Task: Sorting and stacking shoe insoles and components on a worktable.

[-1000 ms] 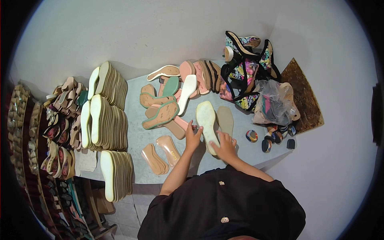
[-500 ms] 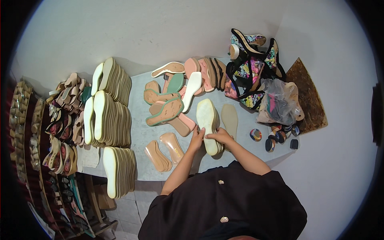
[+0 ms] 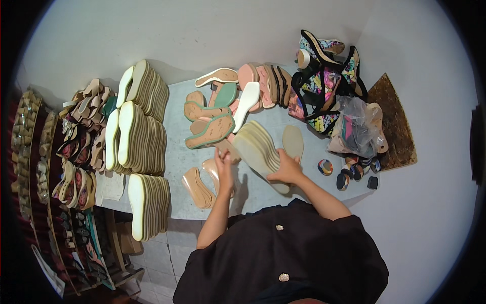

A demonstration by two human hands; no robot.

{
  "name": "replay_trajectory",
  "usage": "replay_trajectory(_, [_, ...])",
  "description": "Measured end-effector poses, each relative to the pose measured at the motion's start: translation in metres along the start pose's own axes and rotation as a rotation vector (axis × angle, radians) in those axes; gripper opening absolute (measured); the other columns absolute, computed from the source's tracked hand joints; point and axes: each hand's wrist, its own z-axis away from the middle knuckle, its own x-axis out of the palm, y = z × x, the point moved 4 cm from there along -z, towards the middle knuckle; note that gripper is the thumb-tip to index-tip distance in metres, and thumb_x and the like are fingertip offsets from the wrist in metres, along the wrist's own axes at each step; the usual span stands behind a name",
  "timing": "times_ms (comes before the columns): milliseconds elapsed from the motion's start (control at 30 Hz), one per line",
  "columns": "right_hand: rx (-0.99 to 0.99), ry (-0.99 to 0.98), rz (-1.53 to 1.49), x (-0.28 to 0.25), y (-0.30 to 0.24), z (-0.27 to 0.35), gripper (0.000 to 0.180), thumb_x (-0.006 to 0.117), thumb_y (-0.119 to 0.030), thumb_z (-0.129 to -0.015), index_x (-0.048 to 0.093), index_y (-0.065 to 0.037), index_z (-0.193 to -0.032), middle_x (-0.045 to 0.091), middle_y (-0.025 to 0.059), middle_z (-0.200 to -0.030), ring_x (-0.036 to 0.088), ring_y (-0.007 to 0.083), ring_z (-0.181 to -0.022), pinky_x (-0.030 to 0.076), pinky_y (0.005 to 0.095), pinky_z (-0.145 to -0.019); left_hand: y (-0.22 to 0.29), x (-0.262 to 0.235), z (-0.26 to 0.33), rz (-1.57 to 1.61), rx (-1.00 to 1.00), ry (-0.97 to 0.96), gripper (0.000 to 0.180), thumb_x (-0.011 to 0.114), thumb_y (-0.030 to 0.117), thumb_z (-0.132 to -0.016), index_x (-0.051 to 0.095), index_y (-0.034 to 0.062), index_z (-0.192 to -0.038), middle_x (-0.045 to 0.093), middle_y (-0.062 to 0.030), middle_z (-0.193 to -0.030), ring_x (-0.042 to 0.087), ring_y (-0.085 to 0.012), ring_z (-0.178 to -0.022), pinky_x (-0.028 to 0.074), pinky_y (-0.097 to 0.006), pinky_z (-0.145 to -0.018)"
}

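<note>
A stack of pale cream shoe soles (image 3: 255, 149) leans to the left over the middle of the table, its layers fanned along the side. My right hand (image 3: 287, 169) grips its right edge, thumb on top. My left hand (image 3: 223, 164) is apart from the stack, fingers loosely spread and holding nothing. It is near the tan insoles beside a shiny beige insole (image 3: 210, 169) that the left wrist partly covers. A single flat sole (image 3: 292, 141) lies just right of the stack.
Tall rows of cream soles (image 3: 144, 147) line the table's left side. Pink, green and white insoles (image 3: 212, 129) lie at the back. Floral wedge sandals (image 3: 324, 83), a clear plastic bag (image 3: 357, 121) and small round pieces (image 3: 354, 169) are on the right. Shelves of sandals (image 3: 81, 152) stand far left.
The stack has tilted and its top end has swung left. My left hand has let go and moved left, while the right keeps its hold. The whole view has shifted slightly.
</note>
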Motion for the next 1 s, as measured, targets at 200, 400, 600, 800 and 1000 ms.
replay_trajectory(200, [-0.509, 0.064, 0.470, -0.005, -0.007, 0.001, 0.083, 0.078, -0.031, -0.048, 0.044, -0.003, -0.119, 0.057, 0.0102, -0.097, 0.054, 0.0249, -0.095, 0.031, 0.0448, -0.089, -0.008, -0.015, 0.000, 0.003, 0.011, -0.125, 0.058, 0.024, 0.044, -0.098, 0.031, 0.0019, -0.138, 0.038, -0.0164, -0.136, 0.034, -0.0259, -0.127, 0.023, -0.037, -0.106])
replay_trajectory(400, [-0.619, 0.027, 0.510, 0.016, 0.011, -0.002, 0.083, 0.077, -0.029, -0.046, 0.046, -0.003, -0.117, 0.055, 0.0085, -0.097, 0.053, 0.0237, -0.092, 0.034, 0.0405, -0.085, -0.023, -0.005, 0.011, -0.171, 0.011, -0.255, 0.055, 0.027, 0.040, -0.097, 0.037, -0.0014, -0.133, 0.038, -0.0172, -0.136, 0.031, -0.0270, -0.130, 0.021, -0.034, -0.107])
replay_trajectory(600, [-0.612, 0.016, 0.459, 0.016, 0.019, -0.003, 0.086, 0.076, -0.034, -0.047, 0.044, -0.004, -0.121, 0.053, 0.0086, -0.106, 0.051, 0.0231, -0.098, 0.033, 0.0405, -0.087, -0.015, 0.001, 0.017, -0.312, 0.036, -0.308, 0.059, 0.027, 0.042, -0.096, 0.028, 0.0000, -0.138, 0.031, -0.0175, -0.140, 0.026, -0.0281, -0.132, 0.018, -0.036, -0.108])
replay_trajectory(800, [-0.674, 0.157, 0.514, 0.013, 0.014, -0.001, 0.090, 0.074, -0.040, -0.050, 0.041, -0.004, -0.126, 0.049, 0.0120, -0.121, 0.048, 0.0251, -0.108, 0.031, 0.0431, -0.092, -0.012, 0.002, 0.013, -0.464, 0.168, -0.377, 0.060, 0.036, 0.034, -0.093, 0.024, -0.0032, -0.138, 0.030, -0.0222, -0.139, 0.027, -0.0319, -0.131, 0.019, -0.036, -0.108])
replay_trajectory(1000, [-0.542, -0.046, 0.500, 0.020, 0.019, -0.009, 0.091, 0.075, -0.041, -0.051, 0.040, -0.006, -0.127, 0.053, 0.0104, -0.105, 0.051, 0.0251, -0.097, 0.032, 0.0430, -0.090, 0.017, 0.007, 0.016, -0.658, 0.260, -0.558, 0.091, 0.070, 0.035, -0.069, 0.023, 0.0010, -0.139, 0.033, -0.0231, -0.134, 0.033, -0.0359, -0.126, 0.028, -0.039, -0.104])
